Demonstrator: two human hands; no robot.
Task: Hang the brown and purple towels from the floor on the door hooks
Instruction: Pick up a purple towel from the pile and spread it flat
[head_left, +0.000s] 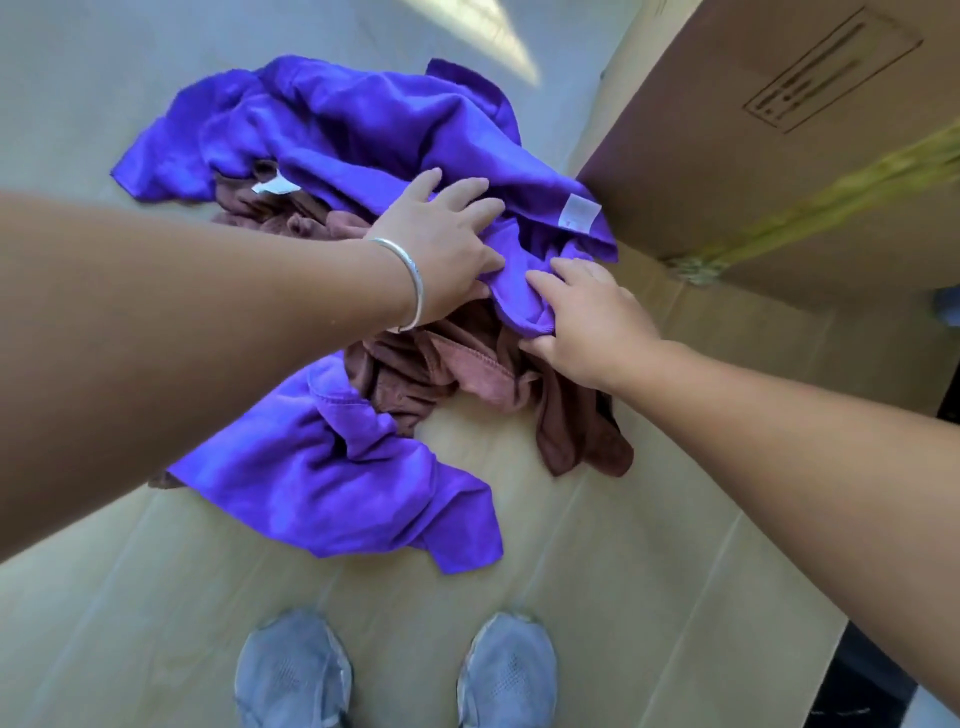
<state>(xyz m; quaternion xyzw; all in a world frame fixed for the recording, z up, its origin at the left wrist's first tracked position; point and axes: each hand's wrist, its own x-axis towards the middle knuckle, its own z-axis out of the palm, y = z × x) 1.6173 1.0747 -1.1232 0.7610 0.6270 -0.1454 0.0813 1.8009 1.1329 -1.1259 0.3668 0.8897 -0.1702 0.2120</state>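
Both hands work the tangled floor heap to free one cloth: the left hand (441, 249) lies open-fingered on the purple towel (332, 119), the right hand (587, 322) pinches its hem above the brown towel (415, 369).

1. Purple towel (332, 130): vivid violet-blue, plain, no pattern; white label at its 3 o'clock edge.
2. Brown towel (415, 374): dull reddish-brown, plain; a paler pinkish fold shows toward 3 o'clock; small white tag at its 11 o'clock end.
3. Flattened cardboard (597, 597) on the floor: tan, with faint straight crease lines.
4. Cardboard box (727, 156) at 2 o'clock: darker brown, black printed frame, yellow-green strap.
5. Shoes (293, 675) at 6 o'clock: grey-blue mesh.
6. Bracelet (410, 280) on the left wrist: silver.
7. Floor (78, 104) at 10 o'clock: pale grey.
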